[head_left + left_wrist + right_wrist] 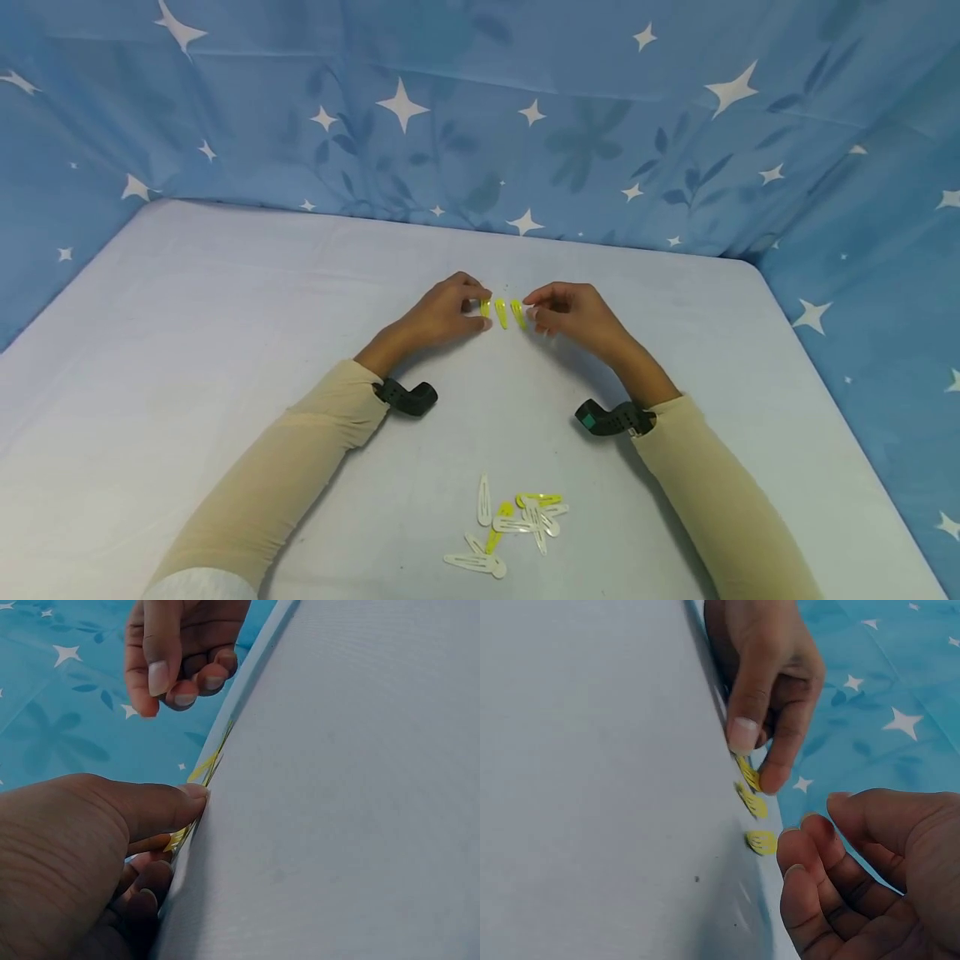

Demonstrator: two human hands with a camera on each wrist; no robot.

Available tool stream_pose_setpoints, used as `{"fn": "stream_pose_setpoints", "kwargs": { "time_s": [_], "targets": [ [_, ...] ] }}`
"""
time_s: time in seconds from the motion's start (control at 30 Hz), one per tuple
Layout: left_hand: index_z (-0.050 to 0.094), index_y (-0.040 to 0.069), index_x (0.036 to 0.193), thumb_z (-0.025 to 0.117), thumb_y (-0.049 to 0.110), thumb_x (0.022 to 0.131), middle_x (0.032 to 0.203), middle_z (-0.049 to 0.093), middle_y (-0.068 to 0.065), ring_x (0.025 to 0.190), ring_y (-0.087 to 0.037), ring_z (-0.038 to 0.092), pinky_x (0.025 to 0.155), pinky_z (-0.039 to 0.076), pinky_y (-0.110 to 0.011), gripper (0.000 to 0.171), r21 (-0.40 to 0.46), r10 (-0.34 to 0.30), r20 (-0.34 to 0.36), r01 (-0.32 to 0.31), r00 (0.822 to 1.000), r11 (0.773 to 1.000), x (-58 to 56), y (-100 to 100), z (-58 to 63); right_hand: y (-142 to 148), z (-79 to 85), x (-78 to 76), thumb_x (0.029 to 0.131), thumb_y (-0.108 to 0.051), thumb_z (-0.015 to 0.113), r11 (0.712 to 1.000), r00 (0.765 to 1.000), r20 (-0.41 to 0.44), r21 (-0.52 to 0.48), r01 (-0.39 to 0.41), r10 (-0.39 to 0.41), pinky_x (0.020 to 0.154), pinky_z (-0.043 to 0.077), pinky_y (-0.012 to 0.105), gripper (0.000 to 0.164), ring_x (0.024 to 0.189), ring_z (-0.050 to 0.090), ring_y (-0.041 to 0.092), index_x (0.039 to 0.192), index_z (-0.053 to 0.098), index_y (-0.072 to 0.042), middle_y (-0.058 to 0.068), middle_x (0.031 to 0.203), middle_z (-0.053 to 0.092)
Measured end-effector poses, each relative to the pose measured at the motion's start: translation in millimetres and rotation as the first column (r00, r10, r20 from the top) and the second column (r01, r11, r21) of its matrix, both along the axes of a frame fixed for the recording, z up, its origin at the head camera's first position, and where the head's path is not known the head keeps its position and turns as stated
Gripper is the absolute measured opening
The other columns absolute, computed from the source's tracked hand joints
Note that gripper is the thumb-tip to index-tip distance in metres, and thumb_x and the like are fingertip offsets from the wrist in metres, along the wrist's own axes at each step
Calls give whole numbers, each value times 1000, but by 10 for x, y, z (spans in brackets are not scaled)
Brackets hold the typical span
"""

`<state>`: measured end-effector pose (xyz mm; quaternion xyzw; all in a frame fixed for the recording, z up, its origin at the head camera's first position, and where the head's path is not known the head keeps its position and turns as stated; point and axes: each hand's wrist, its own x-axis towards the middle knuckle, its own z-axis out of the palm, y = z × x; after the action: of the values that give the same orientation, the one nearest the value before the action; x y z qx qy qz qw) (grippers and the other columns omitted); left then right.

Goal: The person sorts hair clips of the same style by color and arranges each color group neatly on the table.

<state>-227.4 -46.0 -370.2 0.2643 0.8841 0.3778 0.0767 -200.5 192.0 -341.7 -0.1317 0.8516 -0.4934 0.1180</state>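
Note:
Three yellow snap hair clips stand in a row toward the far part of the table in the head view. My left hand pinches the leftmost yellow clip between thumb and index finger; in the right wrist view that clip lies between the two fingertips. The middle clip lies beside it, untouched. Just right of the rightmost clip hovers my right hand, its fingers loosely bent. Nothing shows between those fingers in the right wrist view, where the hand is apart from the clips.
Closer to me on the white table lies a loose pile of white hair clips with a couple of yellow clips among them. A blue curtain with stars hangs behind the table and along its sides.

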Motion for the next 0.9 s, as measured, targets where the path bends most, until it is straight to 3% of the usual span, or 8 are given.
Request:
{"fn": "stream_pose_setpoints", "kwargs": {
  "time_s": [0.23,0.63,0.9],
  "targets": [
    [61,3,130,71,18,90,125,52,-11,99,-21,55,86,46,-34,44,-4,8,-3,-8,1000,1000,0,5,-20,-1,-15,202,93,-6,64,992,992,-31,13,-122,122,62,50,33,18,71,59,28,108,68,2,14,87,64],
    [61,3,131,71,19,90,126,52,-12,92,-19,53,80,45,-32,46,-14,-2,-29,2,1000,1000,9,-6,-10,-52,-59,619,96,-8,60,954,955,18,24,-297,297,61,48,28,15,69,58,21,106,70,-2,7,82,65],
    [60,2,132,71,17,90,124,52,-12,91,-19,53,79,45,-31,45,3,-22,-47,22,999,1000,12,-5,-29,5,-60,1035,95,-15,64,937,942,-15,112,-331,334,64,49,27,12,73,59,13,104,72,-12,-4,88,66]
  ]
}}
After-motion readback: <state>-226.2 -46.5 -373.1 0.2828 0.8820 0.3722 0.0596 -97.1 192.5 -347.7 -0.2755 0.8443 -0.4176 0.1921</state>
